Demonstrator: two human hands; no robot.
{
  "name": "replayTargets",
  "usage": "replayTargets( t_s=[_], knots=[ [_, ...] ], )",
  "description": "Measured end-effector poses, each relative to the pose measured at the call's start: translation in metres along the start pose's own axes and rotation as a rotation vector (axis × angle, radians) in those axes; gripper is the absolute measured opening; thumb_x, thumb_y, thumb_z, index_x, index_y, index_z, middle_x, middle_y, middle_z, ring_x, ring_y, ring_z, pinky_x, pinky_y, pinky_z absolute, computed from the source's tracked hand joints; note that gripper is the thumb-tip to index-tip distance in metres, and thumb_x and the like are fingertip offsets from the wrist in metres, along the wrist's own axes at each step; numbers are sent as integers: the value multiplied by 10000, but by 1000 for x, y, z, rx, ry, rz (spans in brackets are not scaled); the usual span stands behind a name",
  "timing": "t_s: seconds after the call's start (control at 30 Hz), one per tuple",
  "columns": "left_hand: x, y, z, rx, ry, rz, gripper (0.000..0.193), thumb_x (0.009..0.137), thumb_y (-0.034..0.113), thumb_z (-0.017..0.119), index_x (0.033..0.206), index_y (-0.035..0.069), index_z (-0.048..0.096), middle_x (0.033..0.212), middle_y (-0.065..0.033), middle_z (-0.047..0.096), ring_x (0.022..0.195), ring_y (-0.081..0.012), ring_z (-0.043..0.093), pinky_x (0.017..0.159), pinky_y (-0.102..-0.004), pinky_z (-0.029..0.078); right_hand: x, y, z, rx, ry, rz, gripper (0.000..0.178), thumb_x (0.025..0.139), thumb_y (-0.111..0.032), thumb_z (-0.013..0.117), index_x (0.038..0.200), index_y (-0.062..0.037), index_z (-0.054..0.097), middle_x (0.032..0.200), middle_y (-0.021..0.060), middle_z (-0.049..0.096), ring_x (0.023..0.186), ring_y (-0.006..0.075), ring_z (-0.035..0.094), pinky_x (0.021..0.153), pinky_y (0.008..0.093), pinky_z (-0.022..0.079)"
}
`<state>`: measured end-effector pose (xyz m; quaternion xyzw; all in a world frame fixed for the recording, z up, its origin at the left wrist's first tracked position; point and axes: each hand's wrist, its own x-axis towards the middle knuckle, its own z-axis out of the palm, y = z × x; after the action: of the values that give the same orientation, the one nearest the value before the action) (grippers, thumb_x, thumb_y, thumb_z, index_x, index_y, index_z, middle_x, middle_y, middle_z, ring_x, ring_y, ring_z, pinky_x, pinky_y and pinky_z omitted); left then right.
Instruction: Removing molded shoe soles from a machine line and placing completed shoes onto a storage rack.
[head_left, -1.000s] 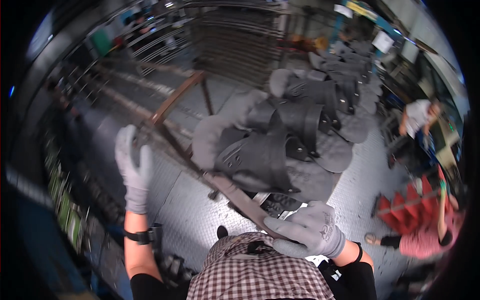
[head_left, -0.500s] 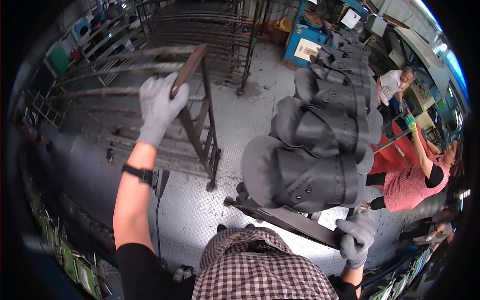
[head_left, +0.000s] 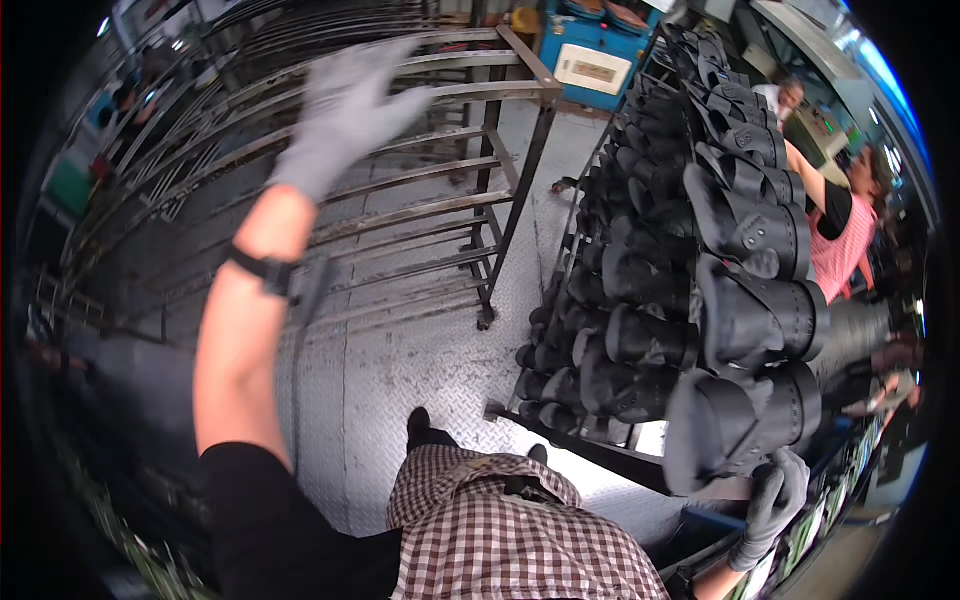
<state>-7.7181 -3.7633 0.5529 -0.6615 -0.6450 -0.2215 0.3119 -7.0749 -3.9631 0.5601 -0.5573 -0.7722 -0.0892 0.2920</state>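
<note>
My left hand [head_left: 355, 115], in a grey glove, is blurred but has its thumb and fingers apart. It holds nothing and is over the bare metal rack [head_left: 475, 145]. My right hand [head_left: 778, 500], also gloved, is closed round the near end of the loaded rack [head_left: 655, 472] at the lower right. Black sandals [head_left: 755, 310] with broad straps line the top of that rack, and more fill the tiers below. The nearest sandal [head_left: 740, 425] partly hides the bar by my right hand.
Patterned metal floor [head_left: 400, 365] lies between the two racks. A blue machine [head_left: 597, 55] stands at the far end. Two people are beyond the loaded rack, one in a pink top [head_left: 838, 250]. More dark racks [head_left: 330, 25] stand at the back left.
My left hand has let go of the bare rack's end bar and opened. The loaded rack has swung to the right with my right hand, showing its lower tiers. My view has turned.
</note>
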Motion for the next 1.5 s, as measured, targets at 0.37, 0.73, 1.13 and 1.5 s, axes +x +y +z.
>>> replayTargets(
  t_s=[0.37, 0.73, 1.13, 1.5],
  knots=[
    [-111, -198, -35, 21, -284, -95, 432, 947, 339, 643, 1311, 106, 657, 1298, -173, 671, 1220, -380, 617, 1041, -455, 486, -47, 8, 42, -59, 330, 287, 342, 1084, -149, 426, 1147, 85, 667, 1149, 188, 680, 1066, 309, 640, 949, 393, 490],
    [-5, -165, 57, 1, -383, -466, 533, 1014, 578, 473, 1303, 174, 667, 1220, -148, 709, 1143, -357, 658, 968, -464, 509, -35, -38, 58, -145, 471, 250, 418, 1106, -245, 406, 1118, 63, 689, 1111, 187, 693, 1088, 346, 639, 990, 442, 476],
    [146, -95, 191, -8, -517, -496, 689, 993, 686, 357, 1279, 142, 669, 1268, -200, 687, 1199, -367, 646, 1008, -490, 490, -54, -52, 60, -16, 577, 529, 422, 1106, -227, 401, 1180, 90, 669, 1182, 190, 687, 1107, 309, 632, 972, 425, 484],
    [196, -271, 255, -362, -586, -273, 927, 913, 683, 603, 1487, -35, 479, 1442, -258, 580, 1382, -330, 534, 1150, -395, 394, 2, -107, 83, -105, 774, 752, 515, 1106, -301, 372, 1431, 67, 528, 1410, 199, 585, 1270, 278, 573, 1091, 419, 437]
  ],
)
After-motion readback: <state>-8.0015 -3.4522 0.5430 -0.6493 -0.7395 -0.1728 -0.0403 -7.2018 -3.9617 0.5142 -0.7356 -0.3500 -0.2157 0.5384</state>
